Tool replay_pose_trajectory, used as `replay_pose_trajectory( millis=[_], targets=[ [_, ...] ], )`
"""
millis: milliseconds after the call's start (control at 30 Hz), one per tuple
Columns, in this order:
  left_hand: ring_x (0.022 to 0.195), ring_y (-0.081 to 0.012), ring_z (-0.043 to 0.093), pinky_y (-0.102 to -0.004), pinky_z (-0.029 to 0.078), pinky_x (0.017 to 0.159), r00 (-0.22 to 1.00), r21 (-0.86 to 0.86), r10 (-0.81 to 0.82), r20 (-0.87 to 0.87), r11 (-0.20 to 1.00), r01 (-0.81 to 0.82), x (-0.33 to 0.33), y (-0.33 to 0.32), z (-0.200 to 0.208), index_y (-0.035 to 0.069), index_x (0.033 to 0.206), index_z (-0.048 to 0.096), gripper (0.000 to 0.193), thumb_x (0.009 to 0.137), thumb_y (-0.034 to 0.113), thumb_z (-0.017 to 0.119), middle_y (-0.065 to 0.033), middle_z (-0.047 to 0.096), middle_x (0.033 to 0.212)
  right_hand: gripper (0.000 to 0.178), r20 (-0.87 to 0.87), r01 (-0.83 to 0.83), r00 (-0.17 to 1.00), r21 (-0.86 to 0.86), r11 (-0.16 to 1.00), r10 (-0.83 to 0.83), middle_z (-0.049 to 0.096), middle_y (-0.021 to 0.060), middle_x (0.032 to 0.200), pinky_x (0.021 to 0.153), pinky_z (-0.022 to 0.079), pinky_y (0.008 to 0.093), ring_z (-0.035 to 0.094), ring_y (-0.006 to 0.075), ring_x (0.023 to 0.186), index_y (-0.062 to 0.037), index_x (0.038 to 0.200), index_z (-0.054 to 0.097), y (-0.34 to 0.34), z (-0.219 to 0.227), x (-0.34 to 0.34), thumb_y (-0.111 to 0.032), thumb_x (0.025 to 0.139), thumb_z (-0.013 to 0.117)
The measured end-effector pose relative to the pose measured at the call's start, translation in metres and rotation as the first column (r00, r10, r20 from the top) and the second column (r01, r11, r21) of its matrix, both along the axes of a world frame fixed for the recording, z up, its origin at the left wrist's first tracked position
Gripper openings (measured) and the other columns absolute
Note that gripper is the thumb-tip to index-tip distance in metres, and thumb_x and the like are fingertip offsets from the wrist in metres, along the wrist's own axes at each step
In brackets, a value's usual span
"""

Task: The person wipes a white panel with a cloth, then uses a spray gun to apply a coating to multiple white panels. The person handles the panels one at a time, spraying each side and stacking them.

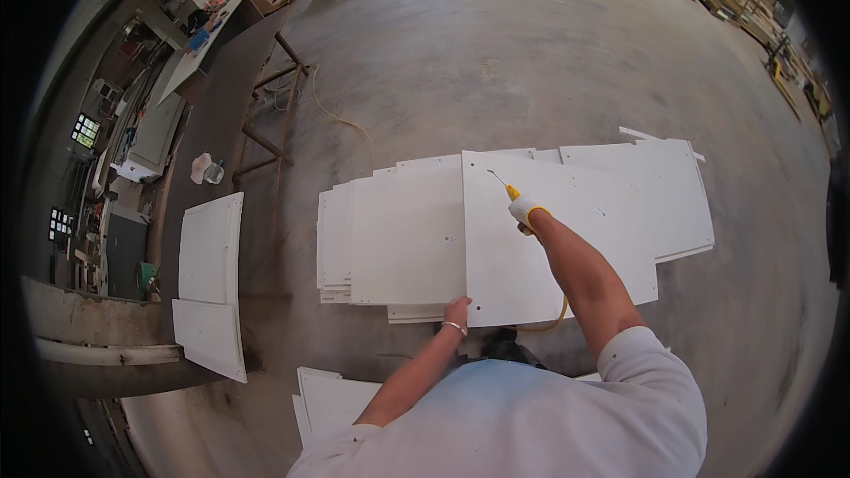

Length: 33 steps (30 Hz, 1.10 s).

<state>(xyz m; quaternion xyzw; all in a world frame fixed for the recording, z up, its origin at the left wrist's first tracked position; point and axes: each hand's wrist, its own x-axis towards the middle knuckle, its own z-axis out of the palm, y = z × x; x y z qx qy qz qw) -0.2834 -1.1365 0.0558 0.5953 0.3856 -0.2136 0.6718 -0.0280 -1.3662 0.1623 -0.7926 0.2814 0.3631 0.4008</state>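
My right hand, in a white glove with a yellow cuff, is closed round a yellow air blow gun. Its thin metal nozzle points up and left over a large white panel, near that panel's upper left hole. Bare but for a bracelet at the wrist, my left hand grips the same panel's left edge by the lower corner; some of its fingers are hidden. Underneath lie stacked white panels, spreading out to the left and right. A yellow hose curves beneath my right forearm.
To the left, a long dark table carries two white panels and a small clear bag. Metal trestle legs stick out beside it. More panels lie close to my body. Boards are piled at the far right.
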Motion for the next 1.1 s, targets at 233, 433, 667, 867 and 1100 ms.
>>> replay_pose_trajectory(
  millis=[233, 433, 667, 867, 1100],
  targets=[
    [0.092, -0.0204, 0.061, -0.0348, 0.048, 0.085, 0.996, -0.033, 0.016, 0.089, 0.999, -0.013, -0.009, 0.002, -0.016, -0.003, 0.106, 0.071, 0.026, 0.086, 0.014, 0.065, -0.0099, 0.069, 0.099, 0.01, -0.015, 0.054, 0.998, 0.075, 0.996, -0.053, 0.037, 0.004, 0.059, 0.039, 0.027, 0.0348, 0.037, 0.0164, 0.044, -0.0096, 0.09, 0.047, 0.01, -0.01, 0.0, -0.015, 0.096, 0.043],
    [0.082, -0.0196, 0.06, -0.0376, 0.049, 0.077, 0.984, 0.007, -0.105, 0.146, 0.994, 0.105, -0.002, 0.01, -0.023, 0.002, 0.092, 0.071, 0.016, 0.088, 0.015, 0.062, -0.0072, 0.067, 0.089, 0.018, -0.081, 0.108, 0.992, 0.125, 0.986, -0.099, 0.037, 0.0019, 0.056, 0.039, 0.025, 0.0337, 0.036, 0.0151, 0.042, -0.0116, 0.078, 0.041, 0.016, 0.023, -0.032, -0.014, 0.096, 0.045],
    [0.081, -0.0272, 0.066, -0.0417, 0.052, 0.078, 0.981, 0.105, -0.178, 0.075, 0.98, 0.17, 0.025, 0.016, -0.042, -0.011, 0.092, 0.069, 0.035, 0.084, 0.022, 0.073, -0.0178, 0.073, 0.085, 0.034, -0.084, -0.225, 0.972, -0.075, 0.971, 0.219, 0.071, 0.0223, 0.087, 0.061, 0.058, 0.0444, 0.073, 0.03, 0.072, -0.0002, 0.11, 0.071, 0.008, -0.003, -0.155, -0.018, 0.092, 0.048],
    [0.087, -0.031, 0.069, -0.0452, 0.053, 0.083, 0.933, 0.278, -0.357, 0.043, 0.901, 0.332, 0.05, 0.012, -0.038, -0.013, 0.101, 0.067, 0.046, 0.084, 0.028, 0.078, -0.0234, 0.072, 0.094, 0.031, 0.275, 0.71, 0.701, -0.356, 0.608, -0.658, 0.068, 0.0167, 0.073, 0.048, 0.049, 0.0418, 0.065, 0.0276, 0.054, 0.0031, 0.093, 0.071, -0.107, -0.014, -0.333, -0.023, 0.09, 0.055],
    [0.093, -0.0314, 0.068, -0.0442, 0.054, 0.085, 0.921, 0.176, -0.385, 0.056, 0.912, 0.371, 0.058, 0.002, -0.017, -0.014, 0.114, 0.064, 0.052, 0.088, 0.029, 0.079, -0.0241, 0.07, 0.109, 0.028, -0.027, 0.481, 0.854, -0.34, 0.808, -0.52, 0.073, 0.019, 0.085, 0.061, 0.057, 0.0406, 0.073, 0.0288, 0.067, 0.0045, 0.091, 0.073, -0.082, -0.029, -0.399, -0.018, 0.088, 0.057]
  ],
)
